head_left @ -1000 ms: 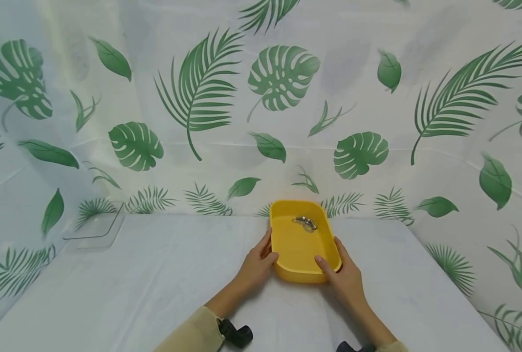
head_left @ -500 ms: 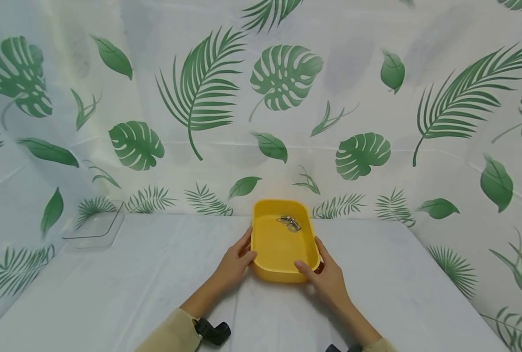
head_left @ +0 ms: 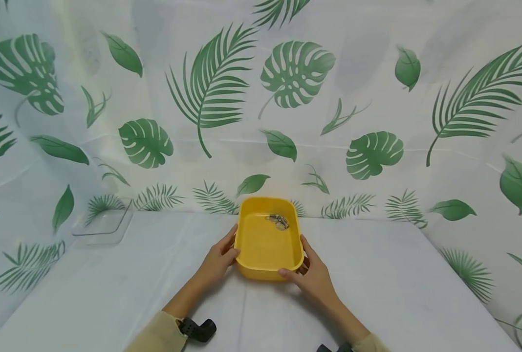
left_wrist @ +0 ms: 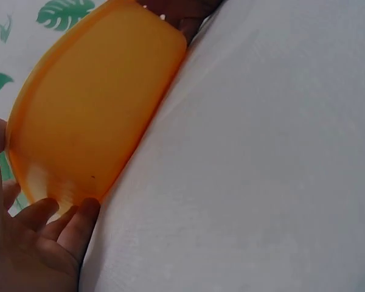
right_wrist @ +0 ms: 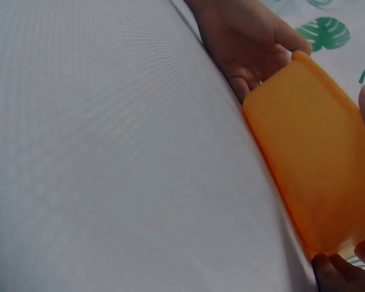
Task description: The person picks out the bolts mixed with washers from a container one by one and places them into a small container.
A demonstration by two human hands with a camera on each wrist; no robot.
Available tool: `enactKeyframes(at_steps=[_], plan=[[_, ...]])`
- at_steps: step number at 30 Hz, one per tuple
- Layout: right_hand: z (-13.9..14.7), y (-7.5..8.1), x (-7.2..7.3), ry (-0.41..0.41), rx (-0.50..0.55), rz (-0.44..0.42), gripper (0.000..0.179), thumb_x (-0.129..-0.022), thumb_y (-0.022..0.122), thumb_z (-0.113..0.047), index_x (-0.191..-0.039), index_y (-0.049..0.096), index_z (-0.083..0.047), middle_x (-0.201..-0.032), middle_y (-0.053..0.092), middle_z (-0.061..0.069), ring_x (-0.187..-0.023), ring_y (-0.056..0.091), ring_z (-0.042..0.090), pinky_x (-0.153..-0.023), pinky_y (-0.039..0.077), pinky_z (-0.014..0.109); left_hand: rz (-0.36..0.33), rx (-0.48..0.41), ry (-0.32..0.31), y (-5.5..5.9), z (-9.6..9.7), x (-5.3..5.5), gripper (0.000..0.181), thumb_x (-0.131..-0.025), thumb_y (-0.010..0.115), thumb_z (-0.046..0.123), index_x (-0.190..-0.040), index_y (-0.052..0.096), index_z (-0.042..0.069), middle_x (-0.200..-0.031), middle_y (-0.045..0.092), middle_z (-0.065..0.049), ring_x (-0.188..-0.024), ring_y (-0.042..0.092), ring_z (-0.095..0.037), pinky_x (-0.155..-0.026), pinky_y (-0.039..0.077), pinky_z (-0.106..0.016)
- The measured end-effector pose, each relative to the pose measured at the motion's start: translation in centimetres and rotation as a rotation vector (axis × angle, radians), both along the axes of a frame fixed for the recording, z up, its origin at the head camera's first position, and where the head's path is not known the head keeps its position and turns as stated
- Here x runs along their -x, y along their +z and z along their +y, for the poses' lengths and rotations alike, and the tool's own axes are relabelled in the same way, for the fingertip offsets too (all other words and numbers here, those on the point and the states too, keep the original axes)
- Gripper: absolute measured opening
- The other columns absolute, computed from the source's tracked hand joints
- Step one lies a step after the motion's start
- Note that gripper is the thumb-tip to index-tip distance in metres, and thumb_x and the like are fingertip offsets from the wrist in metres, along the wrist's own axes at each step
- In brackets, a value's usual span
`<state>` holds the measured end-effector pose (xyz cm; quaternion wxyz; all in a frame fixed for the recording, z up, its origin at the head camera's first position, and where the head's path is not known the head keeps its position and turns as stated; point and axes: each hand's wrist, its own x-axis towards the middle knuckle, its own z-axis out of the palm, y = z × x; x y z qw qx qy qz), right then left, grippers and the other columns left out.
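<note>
A yellow plastic tray (head_left: 265, 247) with raised walls and rounded corners sits near the middle of the head view, low over the white-covered table. My left hand (head_left: 215, 261) grips its left side, thumb near the rim; in the left wrist view the fingertips (left_wrist: 42, 210) reach the lower edge of its wall. On the other side, my right hand (head_left: 315, 281) holds the near right corner, its thumb laid over the front rim. Inside the tray, toward the far right, lies a small cluster of silvery metal pieces (head_left: 281, 222), too small to make out singly.
A clear, open rectangular container (head_left: 107, 230) stands at the table's back left corner. The white table cover (head_left: 146, 283) meets a leaf-printed curtain (head_left: 305, 122) at the back, with more of it along both sides.
Both hands have moved the tray to the left, keeping the same grip. The metal pieces have travelled along in it. The head view has also shifted a little.
</note>
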<state>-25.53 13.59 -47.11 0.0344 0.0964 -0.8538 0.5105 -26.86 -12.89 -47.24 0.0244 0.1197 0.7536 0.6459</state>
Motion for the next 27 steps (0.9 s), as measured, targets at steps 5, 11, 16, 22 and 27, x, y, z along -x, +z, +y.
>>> enactKeyframes(at_steps=[5,11,16,22,27], plan=[[0.1,-0.1,-0.1,0.045,0.017,0.031,0.106,-0.074,0.082,-0.038,-0.154,0.015,-0.021,-0.155,0.031,0.006,-0.125,0.055,0.024,-0.096,0.05,0.031,-0.014,-0.03,0.0,0.2,-0.1,-0.1,0.063,-0.097,0.045,0.008,-0.153,0.022,0.025,-0.155,0.031,-0.013,-0.136,0.042,-0.031,-0.096,0.051,-0.037],[0.2,0.0,-0.4,0.087,0.032,0.082,0.102,-0.077,0.079,-0.035,-0.155,0.014,-0.018,-0.157,0.028,0.008,-0.128,0.052,0.026,-0.098,0.049,0.034,-0.018,-0.05,-0.012,0.2,-0.2,-0.2,0.064,-0.097,0.043,0.007,-0.154,0.02,0.024,-0.153,0.033,-0.016,-0.134,0.044,-0.033,-0.096,0.051,-0.038],[0.0,0.0,-0.2,0.127,0.023,0.11,0.098,-0.08,0.076,-0.036,-0.154,0.015,-0.02,-0.157,0.027,0.008,-0.132,0.049,0.028,-0.099,0.048,0.033,-0.027,-0.075,0.012,0.2,-0.6,-0.3,0.064,-0.096,0.044,0.007,-0.153,0.023,0.026,-0.154,0.033,-0.014,-0.134,0.045,-0.032,-0.096,0.051,-0.037],[0.0,-0.2,-0.1,0.127,0.005,0.099,0.097,-0.08,0.076,-0.038,-0.154,0.016,-0.022,-0.157,0.029,0.007,-0.13,0.05,0.027,-0.099,0.048,0.033,-0.049,-0.004,-0.007,0.7,-1.3,-0.3,0.065,-0.095,0.048,0.01,-0.153,0.023,0.025,-0.154,0.032,-0.015,-0.134,0.044,-0.033,-0.098,0.05,-0.039],[0.2,-0.2,-0.1,0.118,0.015,0.089,0.098,-0.079,0.077,-0.039,-0.154,0.015,-0.021,-0.156,0.029,0.007,-0.13,0.05,0.028,-0.099,0.048,0.034,-0.018,0.334,0.056,2.9,-1.7,0.1,0.062,-0.094,0.056,0.03,-0.15,0.031,0.024,-0.154,0.034,-0.006,-0.139,0.038,-0.032,-0.107,0.039,-0.052]])
